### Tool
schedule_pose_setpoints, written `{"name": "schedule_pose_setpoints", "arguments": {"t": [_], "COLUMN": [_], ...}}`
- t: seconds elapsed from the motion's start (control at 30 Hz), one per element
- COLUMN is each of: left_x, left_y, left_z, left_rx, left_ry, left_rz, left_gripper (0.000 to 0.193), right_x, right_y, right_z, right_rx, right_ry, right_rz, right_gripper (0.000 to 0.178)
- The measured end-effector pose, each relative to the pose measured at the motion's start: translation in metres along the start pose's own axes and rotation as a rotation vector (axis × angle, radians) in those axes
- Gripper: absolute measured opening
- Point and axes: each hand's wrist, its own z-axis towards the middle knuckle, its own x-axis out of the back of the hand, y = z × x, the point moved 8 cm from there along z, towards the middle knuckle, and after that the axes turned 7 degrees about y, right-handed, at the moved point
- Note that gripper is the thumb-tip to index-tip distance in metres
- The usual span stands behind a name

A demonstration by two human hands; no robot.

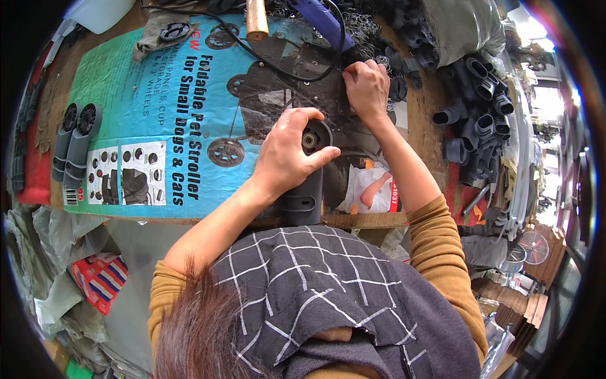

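The left hand (290,148) held the grey wheel housing (306,186) over the near edge of the cardboard (126,120), thumb and forefinger curled round its upturned end, apparently for steadiness. The right hand (367,90), fingers bunched, was toward the cardboard's far right; its grasp could not be determined.

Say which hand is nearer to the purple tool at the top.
Right. The right hand is beside the dark lower end of the purple tool; the left hand is farther down, at the dark round-ended part.
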Motion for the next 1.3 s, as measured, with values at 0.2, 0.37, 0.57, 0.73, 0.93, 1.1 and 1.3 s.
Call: {"name": "schedule_pose_setpoints", "arguments": {"t": [0.2,0.37,0.57,0.73,0.93,1.1,1.3], "left_x": [0.002,-0.001,0.0,-0.001,-0.001,0.002,0.001], "left_y": [0.0,-0.004,-0.005,-0.006,-0.002,0.002,0.009], "left_z": [-0.001,-0.002,-0.002,-0.003,-0.003,-0.007,-0.009], "left_rx": [-0.042,-0.036,-0.008,0.021,-0.087,-0.13,-0.182], "left_ry": [0.054,0.042,0.042,0.016,0.06,0.117,0.107], "left_rz": [0.036,0.04,0.025,0.042,0.043,0.11,0.106], "left_gripper": [0.064,0.064,0.062,0.064,0.059,0.05,0.024], "right_x": [0.054,0.075,0.078,0.09,0.065,0.041,0.06], "right_y": [-0.044,-0.087,-0.093,-0.07,0.019,0.009,-0.053], "right_z": [-0.02,-0.06,-0.062,-0.06,-0.041,-0.032,-0.055], "right_rx": [-0.076,0.025,0.05,-0.085,-0.124,-0.084,-0.275], "right_ry": [-0.08,-0.283,-0.236,-0.142,-0.09,-0.208,-0.643], "right_rz": [0.449,0.589,0.519,0.541,0.082,-0.013,0.643], "right_gripper": [0.008,0.006,0.01,0.007,0.011,0.013,0.02]}}
